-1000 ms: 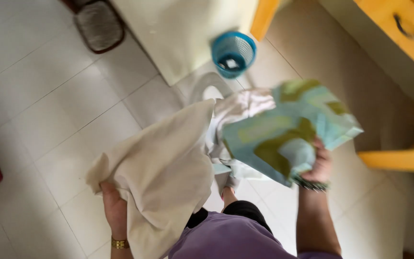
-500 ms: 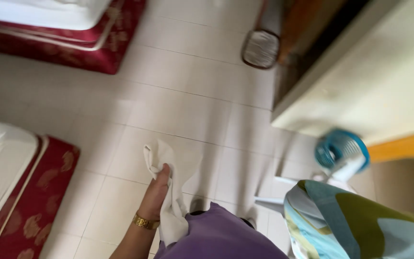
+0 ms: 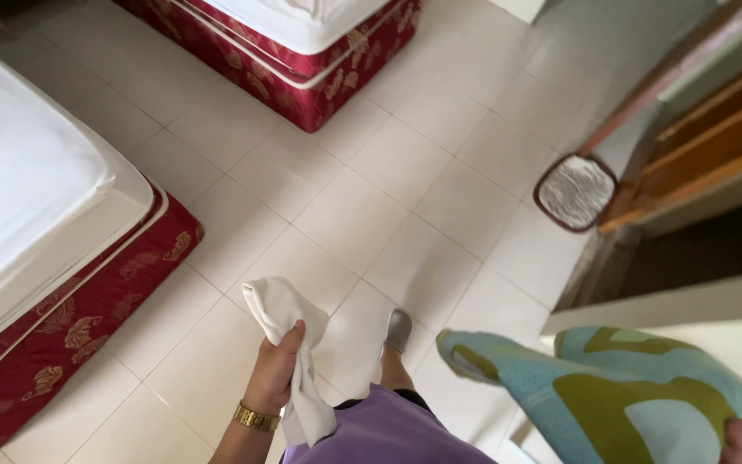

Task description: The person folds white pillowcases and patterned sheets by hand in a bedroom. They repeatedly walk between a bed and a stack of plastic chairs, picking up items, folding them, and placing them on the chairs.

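Left hand (image 3: 275,368) grips a white cloth (image 3: 289,352), fingers (image 3: 292,337) curled shut around its bunched middle; one end sticks up above the fist, the other hangs down past the wrist (gold bracelet on it). Cloth is off the floor, just left of the person's foot (image 3: 398,330).

Right hand (image 3: 736,442) is mostly cut off at the bottom right corner. It sits against the edge of a patterned pillow (image 3: 611,395), teal and olive with pale patches. Pillow is held up in the air, right of the foot. Cannot tell how the fingers are set on it, only a sliver of hand shows.

Progress, judging from how things lie: both items are in hand and carried, neither is set down on anything. Near bed (image 3: 36,206), well left of the foot, has a plain white top and red patterned base, with no pillow on the part in view. Second bed (image 3: 302,43), far up and left of the foot, looks the same. So placing cloth and pillow looks left to do.

Containers: one small bin (image 3: 575,191), up and right of the foot, beside the wooden furniture (image 3: 697,146). It has a silvery liner; no contents can be made out from here.
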